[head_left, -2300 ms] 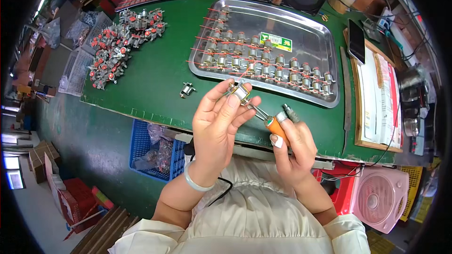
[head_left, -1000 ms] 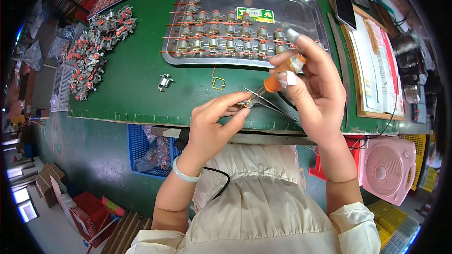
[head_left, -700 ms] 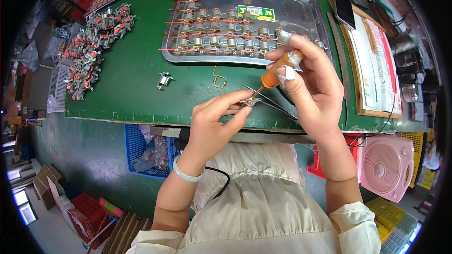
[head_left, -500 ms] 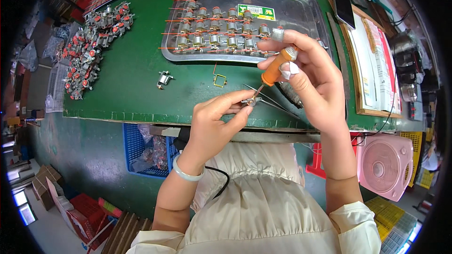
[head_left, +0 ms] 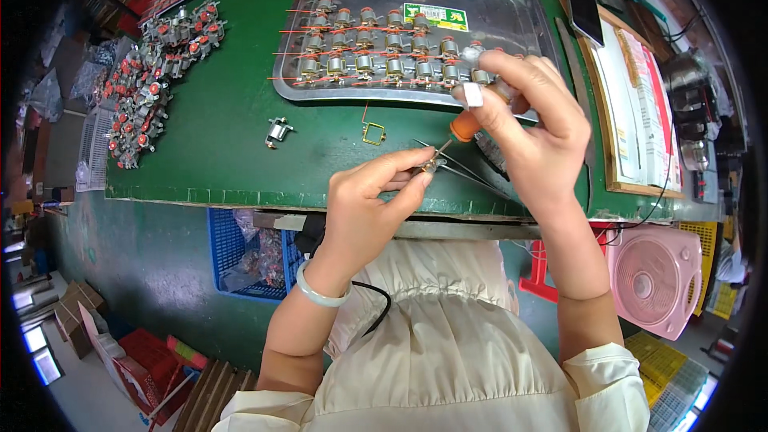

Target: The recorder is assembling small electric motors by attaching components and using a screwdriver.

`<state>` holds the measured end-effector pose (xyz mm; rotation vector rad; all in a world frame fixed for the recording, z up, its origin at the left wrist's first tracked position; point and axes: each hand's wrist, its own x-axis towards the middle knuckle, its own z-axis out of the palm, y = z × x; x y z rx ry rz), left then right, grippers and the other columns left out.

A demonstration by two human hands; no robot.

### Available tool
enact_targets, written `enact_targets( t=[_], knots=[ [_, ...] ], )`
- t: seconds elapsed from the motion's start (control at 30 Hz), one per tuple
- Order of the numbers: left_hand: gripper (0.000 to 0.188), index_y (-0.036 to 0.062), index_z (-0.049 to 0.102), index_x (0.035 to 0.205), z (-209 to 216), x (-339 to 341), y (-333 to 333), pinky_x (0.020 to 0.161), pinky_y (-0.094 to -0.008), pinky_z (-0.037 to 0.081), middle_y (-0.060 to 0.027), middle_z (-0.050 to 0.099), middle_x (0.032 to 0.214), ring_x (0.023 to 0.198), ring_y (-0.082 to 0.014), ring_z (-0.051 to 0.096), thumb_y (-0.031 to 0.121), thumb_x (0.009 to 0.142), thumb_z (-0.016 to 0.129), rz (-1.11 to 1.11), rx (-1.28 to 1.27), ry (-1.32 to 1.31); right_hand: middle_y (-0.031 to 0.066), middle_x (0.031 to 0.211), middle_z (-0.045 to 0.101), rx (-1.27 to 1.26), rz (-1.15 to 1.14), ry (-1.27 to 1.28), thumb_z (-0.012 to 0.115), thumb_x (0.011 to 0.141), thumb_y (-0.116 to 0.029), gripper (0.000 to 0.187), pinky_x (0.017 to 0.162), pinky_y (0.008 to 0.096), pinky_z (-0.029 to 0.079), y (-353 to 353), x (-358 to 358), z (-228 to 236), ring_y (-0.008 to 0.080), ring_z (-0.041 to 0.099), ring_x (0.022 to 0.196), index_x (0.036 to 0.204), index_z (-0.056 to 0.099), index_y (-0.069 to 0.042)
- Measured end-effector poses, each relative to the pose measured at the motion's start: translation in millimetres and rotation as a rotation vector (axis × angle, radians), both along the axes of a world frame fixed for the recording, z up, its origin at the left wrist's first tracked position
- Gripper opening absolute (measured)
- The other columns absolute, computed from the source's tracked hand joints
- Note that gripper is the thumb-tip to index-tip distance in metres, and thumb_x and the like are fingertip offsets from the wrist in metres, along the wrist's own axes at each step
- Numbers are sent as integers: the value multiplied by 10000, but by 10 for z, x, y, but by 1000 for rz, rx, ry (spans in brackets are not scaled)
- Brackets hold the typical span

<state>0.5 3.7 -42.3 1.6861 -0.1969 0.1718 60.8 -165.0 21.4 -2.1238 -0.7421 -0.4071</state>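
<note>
My left hand [head_left: 376, 196] pinches a small metal part [head_left: 433, 166] just above the table's front edge; the fingertips hide much of it. An orange-handled screwdriver [head_left: 464, 126] is in my right hand [head_left: 544, 124], its shaft slanting down to the part. White tape wraps the tips of the right thumb and a finger. Below the screwdriver lie metal tweezers [head_left: 474, 182], beside a dark object partly covered by my hand. A yellow-edged square frame with a red wire [head_left: 374, 134] and a small silver motor-like piece [head_left: 278, 132] rest on the table, left of the screwdriver.
Beyond my hands, a metal tray [head_left: 352, 97] carries rows of small silver units with red wires. A heap of similar units [head_left: 148, 88] sits at the left. A phone [head_left: 583, 10] and a clipboard with papers [head_left: 632, 112] lie at the right. A pink fan [head_left: 652, 280] stands below.
My right hand has rolled around the screwdriver's handle and covers more of it; the handle leans further right. The left hand keeps its pinch almost in place.
</note>
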Motion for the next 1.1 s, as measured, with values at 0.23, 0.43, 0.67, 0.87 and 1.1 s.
enact_targets(
  t=[0.23, 0.43, 0.67, 0.87, 1.1],
  knots=[
    [249, -55, 596, 986, 40, 9, 28, 734, -236, 518, -118, 626, 942, 812, -152, 625, -99, 741, 585, -41, -50, 75, 103, 987, 598, 271, 66, 364, 603, 788, -82, 369, 740, 251, 438, 61, 12, 39, 135, 552, 876, 1132, 517, 19],
    [259, -50, 598, 990, 46, 33, 14, 717, -217, 514, -104, 628, 924, 794, -124, 618, -92, 734, 605, -37, -52, 89, 40, 902, 588, 630, 265, 579, 652, 757, -95, 362, 627, 196, 399, 58, 122, -11, 70, 508, 720, 1097, 568, -6],
    [261, -48, 598, 994, 30, 17, 27, 708, -214, 513, -94, 630, 908, 784, -116, 616, -87, 736, 607, -20, -58, 91, 57, 866, 604, 628, 173, 507, 628, 770, -63, 321, 598, 206, 442, 169, 124, -58, 69, 554, 697, 1078, 569, 6],
    [259, -50, 597, 993, 60, 32, 20, 707, -217, 513, -89, 629, 903, 784, -113, 615, -87, 737, 603, -17, -77, 121, 118, 1088, 557, -53, -123, 439, 539, 814, -106, 450, 890, 297, 400, 129, 88, 54, 172, 512, 1048, 1237, 438, 7],
    [260, -51, 596, 992, 48, 15, 22, 715, -215, 513, -90, 627, 912, 801, -124, 621, -93, 736, 594, -26, -59, 96, 60, 923, 595, 87, -71, 259, 564, 813, -76, 336, 669, 220, 430, 72, 104, -43, 77, 554, 665, 1144, 540, -29]
  ],
)
